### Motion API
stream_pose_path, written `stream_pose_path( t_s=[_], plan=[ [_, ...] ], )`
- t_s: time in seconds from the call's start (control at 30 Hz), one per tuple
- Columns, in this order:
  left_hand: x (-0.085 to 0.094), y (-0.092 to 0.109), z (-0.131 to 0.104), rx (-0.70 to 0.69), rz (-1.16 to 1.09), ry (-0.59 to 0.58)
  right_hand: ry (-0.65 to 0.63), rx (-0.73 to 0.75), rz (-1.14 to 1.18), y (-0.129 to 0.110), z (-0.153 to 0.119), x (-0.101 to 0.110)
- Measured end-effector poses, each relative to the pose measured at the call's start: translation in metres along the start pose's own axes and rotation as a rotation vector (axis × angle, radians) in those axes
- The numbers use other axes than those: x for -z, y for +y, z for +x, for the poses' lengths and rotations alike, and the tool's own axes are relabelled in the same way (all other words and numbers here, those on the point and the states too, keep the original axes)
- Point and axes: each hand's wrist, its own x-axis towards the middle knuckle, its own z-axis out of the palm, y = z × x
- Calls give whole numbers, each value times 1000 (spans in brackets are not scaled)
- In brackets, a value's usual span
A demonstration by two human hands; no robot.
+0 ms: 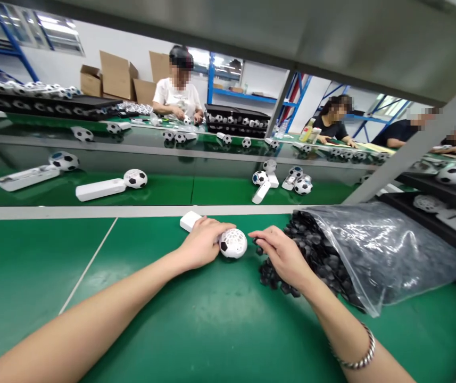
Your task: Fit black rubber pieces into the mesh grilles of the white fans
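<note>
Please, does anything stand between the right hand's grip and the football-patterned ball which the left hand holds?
Nothing visible stands between the right hand and the football-patterned ball at the left hand; a small gap parts them. The black pieces lie beneath and beside the right hand, not across that gap.

Bright and mostly even, with white glare through the windows (58, 34) at upper left and sharp highlights across the clear plastic bag (399, 255) at right. Softly shadowed below center, stretched and blurred toward the corners, pixelated around distant heads (181, 74).
</note>
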Motion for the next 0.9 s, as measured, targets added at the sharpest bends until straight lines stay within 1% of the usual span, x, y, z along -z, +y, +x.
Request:
stream_pose_path(
  t_s=[0.07,0.2,0.27,0.43,0.53,0.6,0.67,0.73,0.9],
  plan=[
    [2,1,-1,-3,10,-23,-11,-32,90,0,-2,-2],
    [7,5,-3,-10,20,-116,-45,-118,326,0,-4,-8],
    [7,8,-3,8,7,-134,-56,-127,378,-1,-4,-10],
    [4,11,-2,63,-16,-90,-81,-87,261,-7,-5,-8],
    [3,12,-2,62,-13,-84,-69,-127,339,-11,-5,-6],
    [4,13,-2,65,-8,-83,-28,-105,296,-12,-5,-6],
    [4,13,-2,69,0,-80,30,-42,184,-14,-6,-6],
    [4,13,-2,69,5,-75,46,-7,135,-15,-7,-8],
    [4,13,-1,50,-6,-74,-23,-48,270,-20,-10,-19]
  ],
)
